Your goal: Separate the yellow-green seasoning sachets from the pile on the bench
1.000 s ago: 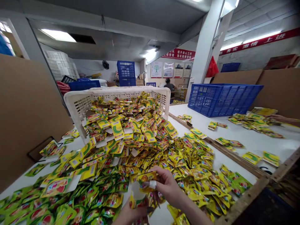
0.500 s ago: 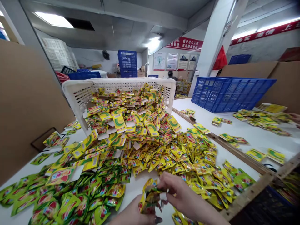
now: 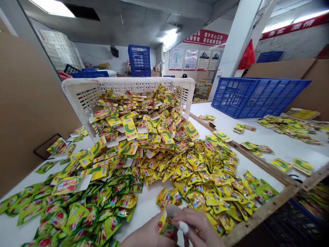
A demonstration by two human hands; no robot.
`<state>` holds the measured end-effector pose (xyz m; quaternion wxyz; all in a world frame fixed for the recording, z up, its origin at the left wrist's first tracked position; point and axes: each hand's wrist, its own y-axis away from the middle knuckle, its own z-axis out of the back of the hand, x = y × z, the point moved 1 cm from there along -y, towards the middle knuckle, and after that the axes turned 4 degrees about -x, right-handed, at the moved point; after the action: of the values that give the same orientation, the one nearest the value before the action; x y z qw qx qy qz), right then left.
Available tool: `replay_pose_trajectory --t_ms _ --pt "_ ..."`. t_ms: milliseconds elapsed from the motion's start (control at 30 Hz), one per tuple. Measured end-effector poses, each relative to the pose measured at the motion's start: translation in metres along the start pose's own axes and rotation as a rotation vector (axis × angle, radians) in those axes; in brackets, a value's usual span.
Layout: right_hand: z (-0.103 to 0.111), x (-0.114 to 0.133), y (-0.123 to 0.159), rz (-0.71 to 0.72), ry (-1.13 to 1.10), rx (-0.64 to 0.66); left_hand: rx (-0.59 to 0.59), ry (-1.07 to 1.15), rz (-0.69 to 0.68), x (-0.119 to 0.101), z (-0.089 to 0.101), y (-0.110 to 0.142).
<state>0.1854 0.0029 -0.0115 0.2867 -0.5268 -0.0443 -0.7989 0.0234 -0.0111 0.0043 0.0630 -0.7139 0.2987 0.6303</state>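
Note:
Low in the head view, my left hand (image 3: 147,233) is closed around a small yellow printed box (image 3: 164,224), whose pale flap stands up at the top. My right hand (image 3: 199,224) comes from the other side, its fingers bent and pressed together against the box's open end. Something white covers a fingertip there; whether the box holds anything is hidden. Just beyond the hands lie a few yellow sachets (image 3: 167,198). A heap of yellow sachets (image 3: 205,171) spreads to the right, and a heap of green sachets (image 3: 77,219) to the left.
A white plastic basket (image 3: 128,81), tipped toward me, spills many flat yellow boxes (image 3: 131,128) onto the table. Wooden strips (image 3: 257,168) border the table on the right. Beyond stand a blue crate (image 3: 257,97) and more packs. A cardboard sheet (image 3: 33,113) rises at left.
My hands have moved down and closer together around the box. Yellow sachets beyond them now show more fully. The camera view has shifted slightly, and a person's hand at the far right has left view.

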Motion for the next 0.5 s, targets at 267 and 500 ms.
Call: replay_pose_trajectory --t_ms 267,500 --pt "0.022 0.003 0.003 -0.013 -0.089 -0.056 -0.022 -0.334 -0.105 0.004 0.013 0.006" --pt "0.213 -0.005 -0.034 -0.236 0.590 -0.942 -1.193 -1.416 -0.173 0.006 0.108 0.103"
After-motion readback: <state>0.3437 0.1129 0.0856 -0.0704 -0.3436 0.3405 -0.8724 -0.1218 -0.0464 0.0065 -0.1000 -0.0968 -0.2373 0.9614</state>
